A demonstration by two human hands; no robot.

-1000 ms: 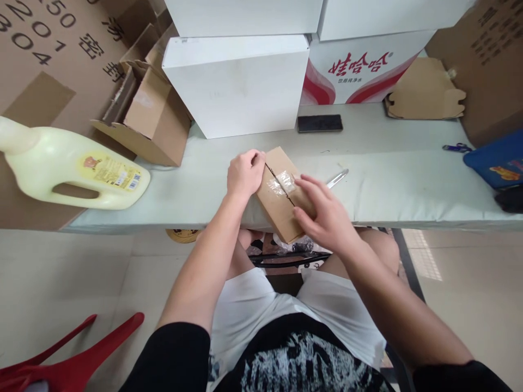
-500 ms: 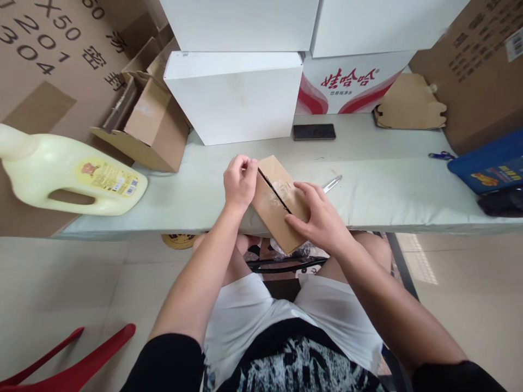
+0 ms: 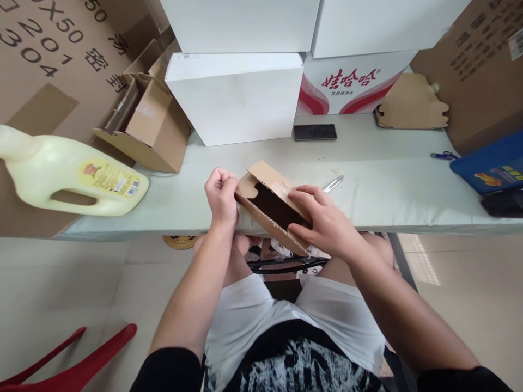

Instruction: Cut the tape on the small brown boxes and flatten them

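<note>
The large carton (image 3: 77,90) at left is showing "X50", "201", "304" and "密封"; the red-and-white box (image 3: 351,81) is displaying "娃哈哈" over "饮用纯净水". The bottle label (image 3: 108,177) is bearing print too small to read.

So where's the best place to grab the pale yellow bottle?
Probably take the bottle by its handle, reaching in from the person's side: the handle faces that way, and the long gap behind it leaves room for fingers to wrap round.
</note>
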